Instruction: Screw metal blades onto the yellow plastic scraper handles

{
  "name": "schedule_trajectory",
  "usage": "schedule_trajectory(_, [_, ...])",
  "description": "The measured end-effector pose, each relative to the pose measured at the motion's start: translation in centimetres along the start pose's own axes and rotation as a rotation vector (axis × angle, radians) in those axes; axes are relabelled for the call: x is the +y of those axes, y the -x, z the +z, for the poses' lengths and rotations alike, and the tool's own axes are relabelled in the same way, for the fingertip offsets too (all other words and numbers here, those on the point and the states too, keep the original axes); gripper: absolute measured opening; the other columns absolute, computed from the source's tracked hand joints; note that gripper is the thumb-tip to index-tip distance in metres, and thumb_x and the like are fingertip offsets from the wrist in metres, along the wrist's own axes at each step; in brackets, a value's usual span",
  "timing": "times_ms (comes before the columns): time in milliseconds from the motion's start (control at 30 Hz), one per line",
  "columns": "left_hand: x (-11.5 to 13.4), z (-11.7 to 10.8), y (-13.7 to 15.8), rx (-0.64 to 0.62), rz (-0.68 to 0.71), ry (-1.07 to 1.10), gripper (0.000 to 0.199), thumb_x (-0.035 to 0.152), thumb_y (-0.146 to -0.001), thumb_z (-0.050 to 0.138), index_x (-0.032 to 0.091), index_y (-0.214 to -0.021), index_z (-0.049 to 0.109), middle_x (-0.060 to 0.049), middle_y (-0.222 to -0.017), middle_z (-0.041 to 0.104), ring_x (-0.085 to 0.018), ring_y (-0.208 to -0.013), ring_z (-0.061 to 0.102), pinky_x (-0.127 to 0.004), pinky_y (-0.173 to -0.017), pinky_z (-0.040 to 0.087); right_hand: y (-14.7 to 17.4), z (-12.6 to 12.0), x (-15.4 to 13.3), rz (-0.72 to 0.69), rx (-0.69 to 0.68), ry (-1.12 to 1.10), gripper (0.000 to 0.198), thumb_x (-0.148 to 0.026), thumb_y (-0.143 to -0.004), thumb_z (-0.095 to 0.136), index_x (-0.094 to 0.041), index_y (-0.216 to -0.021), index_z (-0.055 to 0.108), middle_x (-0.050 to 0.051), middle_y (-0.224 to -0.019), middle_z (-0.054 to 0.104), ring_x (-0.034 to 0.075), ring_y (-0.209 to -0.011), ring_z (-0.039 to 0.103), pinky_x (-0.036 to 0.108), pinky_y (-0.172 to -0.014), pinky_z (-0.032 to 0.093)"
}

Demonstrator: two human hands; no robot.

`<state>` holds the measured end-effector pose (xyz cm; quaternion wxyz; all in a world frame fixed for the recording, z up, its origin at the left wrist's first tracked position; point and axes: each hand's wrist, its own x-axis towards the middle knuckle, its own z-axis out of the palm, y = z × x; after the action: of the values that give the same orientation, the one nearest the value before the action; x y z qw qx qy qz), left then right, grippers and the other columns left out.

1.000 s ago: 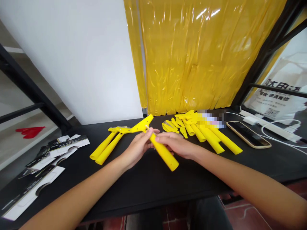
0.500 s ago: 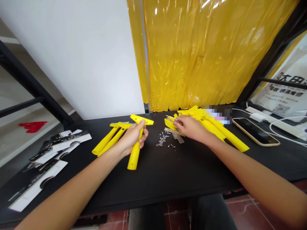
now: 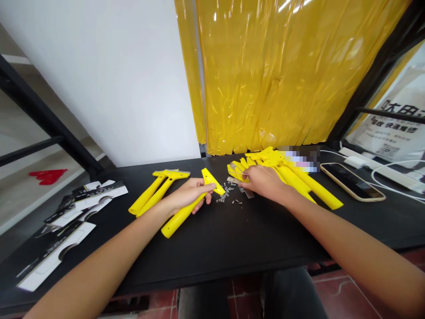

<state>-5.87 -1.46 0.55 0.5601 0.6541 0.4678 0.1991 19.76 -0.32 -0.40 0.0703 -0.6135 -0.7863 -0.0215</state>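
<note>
My left hand [image 3: 195, 194] is closed around a yellow T-shaped scraper handle [image 3: 179, 220], its holed head pointing up and right beside a scatter of small screws and nuts [image 3: 226, 191]. A thin metal rod [image 3: 236, 173] sticks out leftward from the closed fingers of my right hand [image 3: 262, 178]; its grip end is hidden. Under that hand lie flat metal blades [image 3: 248, 193] on the table. More yellow scraper handles [image 3: 299, 179] are piled behind and to the right of it. Left of my left hand rest two yellow scrapers [image 3: 151, 195], a metal strip showing at one head.
Black-and-white card sleeves [image 3: 56, 257] lie at the left of the black table [image 3: 212, 252]. A phone [image 3: 352, 181], a white power strip [image 3: 375, 166] and cables are at the right. Behind hang a yellow plastic curtain [image 3: 282, 79] and a white panel [image 3: 109, 79].
My left hand has tilted the scraper handle, its head swinging right and down toward the screws. My right hand has moved slightly right and down with the rod.
</note>
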Motion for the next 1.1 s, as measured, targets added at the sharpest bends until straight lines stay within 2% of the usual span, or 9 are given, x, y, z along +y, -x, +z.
schedule_trajectory(200, [0.3, 0.1, 0.2, -0.025, -0.005, -0.034, 0.034, 0.048, -0.093, 0.059, 0.017, -0.078, 0.057, -0.002, -0.067, 0.068, -0.007, -0.033, 0.047, -0.021, -0.035, 0.035, 0.0, 0.1, 0.0, 0.007, -0.017, 0.088, 0.039, -0.051, -0.089, 0.060, -0.016, -0.091, 0.076, 0.017, -0.093, 0.074, 0.032, -0.084, 0.069, 0.038, -0.068, 0.048])
schedule_trajectory(400, [0.4, 0.2, 0.3, -0.016, 0.000, -0.033, 0.033, 0.047, -0.092, 0.060, 0.018, -0.077, 0.056, -0.001, -0.066, 0.066, -0.007, -0.033, 0.047, -0.020, -0.034, 0.034, -0.1, -0.1, 0.6, 0.044, -0.012, 0.068, 0.029, -0.036, -0.091, 0.057, -0.014, -0.092, 0.076, 0.018, -0.094, 0.074, 0.032, -0.086, 0.070, 0.037, -0.068, 0.047])
schedule_trajectory(500, [0.2, 0.1, 0.3, -0.027, 0.012, -0.030, 0.034, 0.047, -0.093, 0.059, 0.018, -0.076, 0.056, -0.001, -0.066, 0.066, -0.007, -0.033, 0.048, -0.020, -0.034, 0.034, -0.2, -0.3, 0.9, 0.047, 0.014, 0.057, 0.028, -0.029, -0.092, 0.054, -0.015, -0.105, 0.075, 0.018, -0.102, 0.074, 0.032, -0.091, 0.070, 0.037, -0.070, 0.046])
schedule_trajectory(567, [0.1, 0.1, 0.2, -0.027, 0.019, -0.028, 0.035, 0.047, -0.093, 0.058, 0.018, -0.075, 0.056, -0.002, -0.066, 0.066, -0.007, -0.033, 0.047, -0.020, -0.034, 0.034, -0.2, -0.4, 0.9, 0.007, 0.022, 0.028, 0.028, -0.032, -0.093, 0.055, -0.020, -0.110, 0.074, 0.014, -0.103, 0.075, 0.030, -0.093, 0.070, 0.036, -0.071, 0.046])
schedule_trajectory(633, [0.0, 0.1, 0.2, -0.028, 0.026, -0.025, 0.035, 0.047, -0.093, 0.059, 0.018, -0.075, 0.057, -0.001, -0.065, 0.066, -0.007, -0.032, 0.047, -0.021, -0.034, 0.034, -0.2, -0.5, 0.8, -0.045, -0.007, -0.010, 0.026, -0.039, -0.092, 0.058, -0.024, -0.102, 0.076, 0.012, -0.099, 0.076, 0.030, -0.092, 0.070, 0.035, -0.071, 0.046])
schedule_trajectory(733, [0.1, 0.2, 0.2, -0.034, 0.034, -0.024, 0.033, 0.046, -0.092, 0.060, 0.018, -0.076, 0.058, -0.001, -0.065, 0.067, -0.007, -0.032, 0.047, -0.021, -0.034, 0.034, -0.1, -0.4, 0.7, -0.066, -0.068, -0.031, 0.026, -0.043, -0.088, 0.063, -0.021, -0.092, 0.078, 0.014, -0.096, 0.075, 0.031, -0.090, 0.069, 0.036, -0.070, 0.046])
schedule_trajectory(900, [0.2, 0.1, 0.3, -0.108, 0.063, -0.055, 0.030, 0.044, -0.093, 0.060, 0.018, -0.078, 0.057, 0.001, -0.064, 0.065, -0.007, -0.031, 0.047, -0.022, -0.035, 0.034, -0.2, -0.3, 0.9, 0.013, -0.095, -0.069, 0.024, -0.036, -0.088, 0.063, -0.019, -0.094, 0.078, 0.016, -0.099, 0.074, 0.031, -0.092, 0.069, 0.036, -0.072, 0.046])
schedule_trajectory(1100, [-0.1, 0.0, 0.3, -0.156, 0.072, -0.079, 0.029, 0.045, -0.093, 0.059, 0.019, -0.080, 0.054, 0.001, -0.067, 0.065, -0.008, -0.034, 0.048, -0.021, -0.034, 0.033, -1.0, -0.1, 1.9, 0.105, -0.128, -0.191, 0.015, -0.036, -0.078, 0.072, -0.021, -0.080, 0.076, 0.008, -0.085, 0.074, 0.026, -0.081, 0.067, 0.032, -0.063, 0.041])
